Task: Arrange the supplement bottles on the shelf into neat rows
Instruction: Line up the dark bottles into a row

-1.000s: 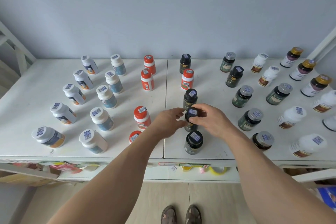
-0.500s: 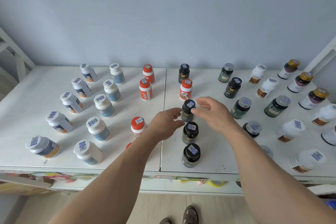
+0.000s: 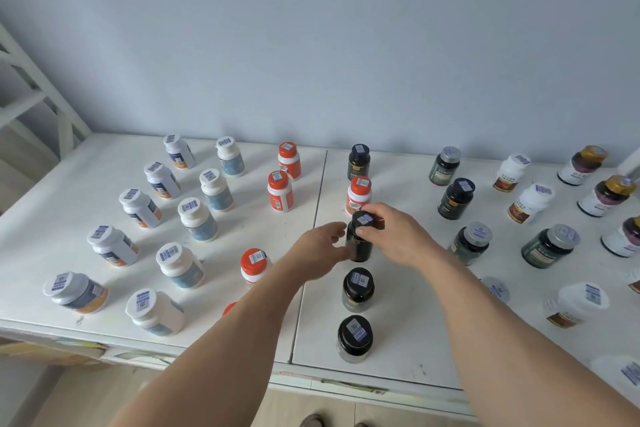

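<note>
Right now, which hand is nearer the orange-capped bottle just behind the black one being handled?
Right. The right hand grips the black bottle at its cap, directly in front of the orange-capped bottle. The left hand sits lower and leftward.

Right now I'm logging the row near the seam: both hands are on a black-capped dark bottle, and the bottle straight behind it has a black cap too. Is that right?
Not quite. The head view shows the left hand and right hand on the black-capped dark bottle, but the bottle straight behind it is white with an orange-red cap, not black. The rest holds.
</note>
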`<state>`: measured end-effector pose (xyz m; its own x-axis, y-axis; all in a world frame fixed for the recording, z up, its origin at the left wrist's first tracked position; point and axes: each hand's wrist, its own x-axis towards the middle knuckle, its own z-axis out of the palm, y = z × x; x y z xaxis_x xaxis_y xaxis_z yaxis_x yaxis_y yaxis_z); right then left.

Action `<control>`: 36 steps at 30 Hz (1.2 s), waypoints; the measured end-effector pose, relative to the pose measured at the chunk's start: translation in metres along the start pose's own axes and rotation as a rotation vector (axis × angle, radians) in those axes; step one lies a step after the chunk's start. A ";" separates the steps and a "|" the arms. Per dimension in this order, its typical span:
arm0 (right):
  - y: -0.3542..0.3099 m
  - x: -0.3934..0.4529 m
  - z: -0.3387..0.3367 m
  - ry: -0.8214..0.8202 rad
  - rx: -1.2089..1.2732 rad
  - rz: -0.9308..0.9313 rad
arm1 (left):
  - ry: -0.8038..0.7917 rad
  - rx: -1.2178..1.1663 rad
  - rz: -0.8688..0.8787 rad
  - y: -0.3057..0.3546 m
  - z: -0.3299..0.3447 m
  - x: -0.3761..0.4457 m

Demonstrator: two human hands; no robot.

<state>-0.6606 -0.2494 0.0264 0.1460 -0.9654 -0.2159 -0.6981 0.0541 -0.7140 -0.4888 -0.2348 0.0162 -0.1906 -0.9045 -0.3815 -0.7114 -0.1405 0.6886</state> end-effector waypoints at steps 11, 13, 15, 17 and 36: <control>-0.019 0.003 -0.015 0.047 0.015 -0.008 | -0.111 -0.288 0.044 0.003 -0.011 0.001; -0.022 0.001 -0.016 0.051 0.003 -0.013 | -0.137 -0.317 0.050 0.001 -0.012 0.002; -0.024 0.000 -0.017 0.055 -0.003 -0.018 | -0.149 -0.328 0.056 0.001 -0.012 0.003; -0.025 -0.001 -0.018 0.063 -0.003 -0.014 | -0.155 -0.330 0.061 0.001 -0.012 0.005; 0.006 -0.014 0.010 0.019 0.118 0.061 | 0.065 0.425 0.120 0.009 -0.013 0.003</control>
<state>-0.6603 -0.2333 0.0184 0.0915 -0.9641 -0.2495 -0.6175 0.1416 -0.7737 -0.4872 -0.2441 0.0289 -0.2550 -0.9298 -0.2653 -0.9045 0.1324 0.4054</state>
